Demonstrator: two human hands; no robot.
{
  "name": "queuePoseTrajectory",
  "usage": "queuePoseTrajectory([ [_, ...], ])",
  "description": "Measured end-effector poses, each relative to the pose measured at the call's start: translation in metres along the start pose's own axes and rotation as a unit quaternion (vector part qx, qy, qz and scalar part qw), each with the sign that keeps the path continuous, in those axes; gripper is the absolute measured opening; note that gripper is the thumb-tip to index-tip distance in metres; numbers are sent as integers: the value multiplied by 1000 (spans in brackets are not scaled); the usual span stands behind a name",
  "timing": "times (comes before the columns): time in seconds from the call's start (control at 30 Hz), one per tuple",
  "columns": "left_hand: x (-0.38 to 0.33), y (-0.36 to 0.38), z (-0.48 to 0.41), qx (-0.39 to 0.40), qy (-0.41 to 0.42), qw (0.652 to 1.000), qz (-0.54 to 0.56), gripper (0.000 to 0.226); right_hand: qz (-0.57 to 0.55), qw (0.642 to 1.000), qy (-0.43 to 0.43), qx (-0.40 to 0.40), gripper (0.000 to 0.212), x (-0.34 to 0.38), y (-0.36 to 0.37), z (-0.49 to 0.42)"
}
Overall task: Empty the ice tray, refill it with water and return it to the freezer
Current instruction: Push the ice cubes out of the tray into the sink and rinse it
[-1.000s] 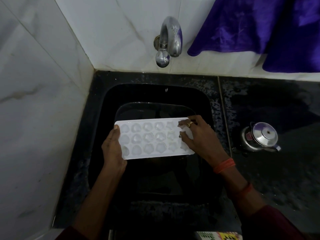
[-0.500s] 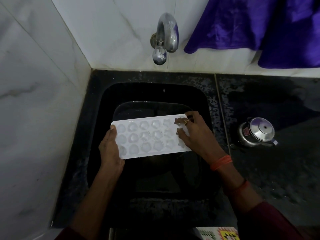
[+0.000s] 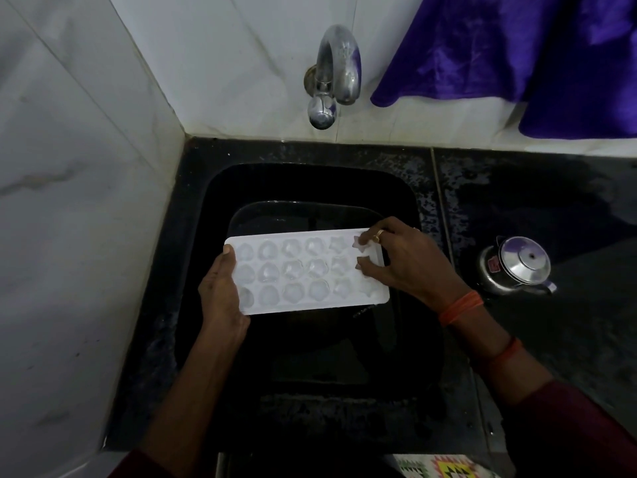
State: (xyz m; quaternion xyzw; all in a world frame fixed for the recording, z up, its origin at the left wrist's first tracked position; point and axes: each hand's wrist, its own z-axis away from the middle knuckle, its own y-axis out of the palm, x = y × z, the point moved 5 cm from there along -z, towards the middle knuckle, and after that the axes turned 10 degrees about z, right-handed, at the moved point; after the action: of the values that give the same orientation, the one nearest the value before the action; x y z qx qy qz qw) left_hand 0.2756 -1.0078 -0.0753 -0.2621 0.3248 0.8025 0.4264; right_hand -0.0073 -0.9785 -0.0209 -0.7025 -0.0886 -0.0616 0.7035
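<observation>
My left hand (image 3: 220,291) clasps the white ice tray (image 3: 306,270) by its end, over the black sink (image 3: 193,236). My right hand's (image 3: 410,260) fingertips (image 3: 362,240) pinch at a corner cell.

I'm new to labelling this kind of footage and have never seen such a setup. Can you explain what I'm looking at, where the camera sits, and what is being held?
There is no machine here. A person wears a wide-angle camera on the head, so you look forward and down at their two bare hands. They stand at a black sink in a tiled corner, with a metal tap on the wall above. The left hand has a grip on the left end of a white ice tray, held over the basin. The right hand holds the right end, fingers pressing on the cells there. The cells seem to hold ice. On the dark counter to the right stands a small steel kettle. A purple cloth hangs at the top right.
</observation>
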Motion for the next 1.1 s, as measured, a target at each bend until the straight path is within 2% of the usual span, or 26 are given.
queuePoseTrajectory([
  [0.2,0,1,-2,1,-1,1000,-3,46,-10,999,-1,32,39,-2,6,0],
  [0.33,3,0,-1,-4,-5,1000,1,45,-5,1000,16,14,39,-4,5,4],
  [0.53,5,0,0,-5,-1,1000,7,44,-60,996,49,-34,34,-4,4,12],
  [0.8,4,-1,1,-1,-1,1000,7,44,-93,994,48,-30,30,0,10,16],
  [0.93,5,-1,0,-2,4,1000,8,44,-52,998,47,-10,34,6,12,16],
  [1.1,4,-2,-1,-6,1,1000,13,45,-45,996,43,-64,36,12,0,25],
])
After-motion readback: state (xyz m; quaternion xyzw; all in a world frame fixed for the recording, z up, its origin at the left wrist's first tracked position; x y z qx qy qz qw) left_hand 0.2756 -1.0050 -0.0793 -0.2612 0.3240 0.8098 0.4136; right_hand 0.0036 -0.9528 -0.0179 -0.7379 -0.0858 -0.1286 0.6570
